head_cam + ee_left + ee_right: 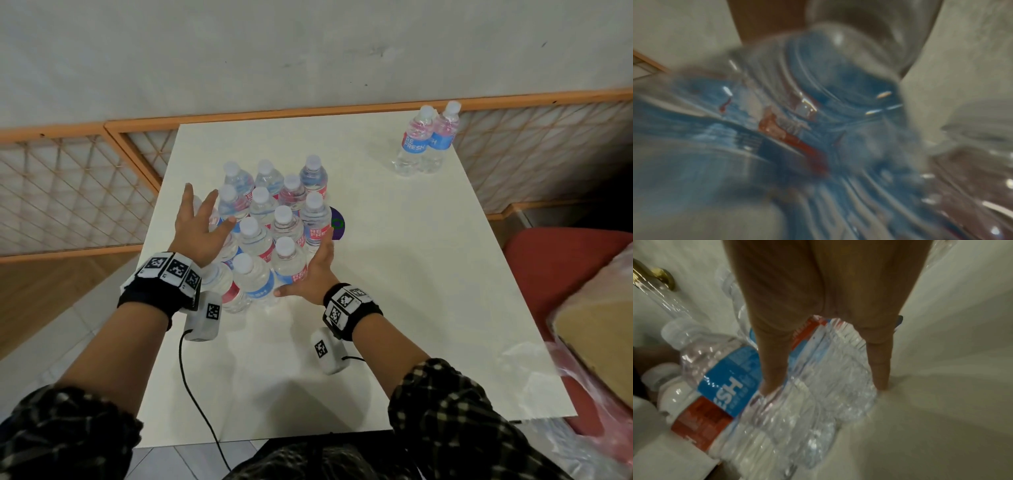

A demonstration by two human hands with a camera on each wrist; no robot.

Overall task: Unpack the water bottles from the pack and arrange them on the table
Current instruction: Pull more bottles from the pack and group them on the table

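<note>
Several clear water bottles [270, 219] with white caps and blue-red labels stand packed together at the middle of the white table [394, 281]. Two more bottles [424, 140] stand apart at the far right corner. My left hand [202, 222] hovers over the cluster's left side, fingers spread and straight. My right hand [315, 270] lies flat against the cluster's near right side. In the right wrist view its fingers [772, 363] run straight down either side of one bottle [818, 382]. The left wrist view shows only a blurred bottle [838, 84] up close.
A purple disc [338, 224] peeks out on the table behind the cluster's right side. A red chair [548, 260] holding a plastic-wrapped cardboard box [603, 329] stands at the right. An orange-framed lattice railing [68, 192] runs behind the table. A cable [191, 387] hangs from my left wrist.
</note>
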